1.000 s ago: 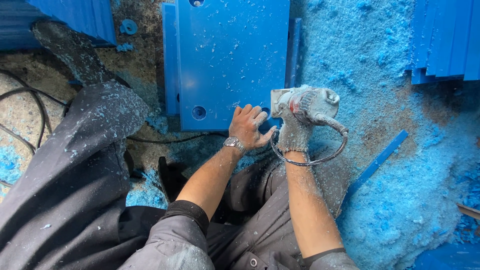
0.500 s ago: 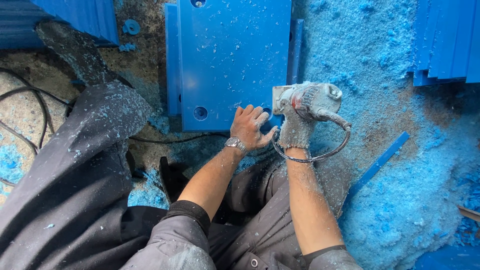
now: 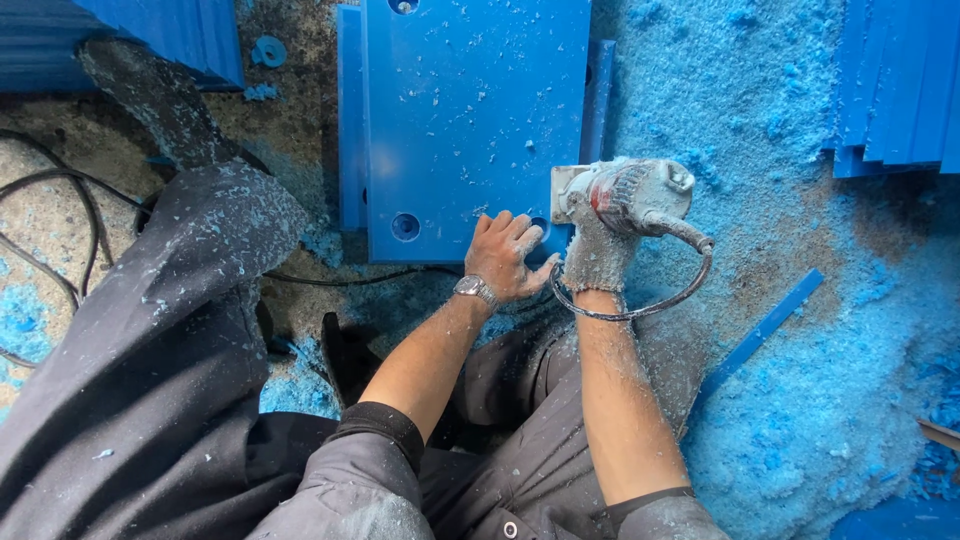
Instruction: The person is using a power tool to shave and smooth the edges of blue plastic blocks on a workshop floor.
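Head view: a dusty hand-held power tool (image 3: 628,195) sits at the near right corner of a flat blue plastic panel (image 3: 470,120), its long axis running left to right, with the cord end pointing right. Its grey cord (image 3: 650,300) loops down and back under the wrist. The right hand (image 3: 598,252), in a speckled knit glove, has its fingers wrapped around the tool. The bare left hand (image 3: 505,255), wearing a wristwatch (image 3: 474,288), lies flat with fingers spread narrowly on the panel's near edge, just beside the tool. The panel's long axis runs near to far; round holes mark its near corners. Fluffy blue shavings (image 3: 800,400) cover the floor to the right, where a thin blue strip (image 3: 770,325) lies slanted. Stacked blue slats (image 3: 900,80) stand far right.
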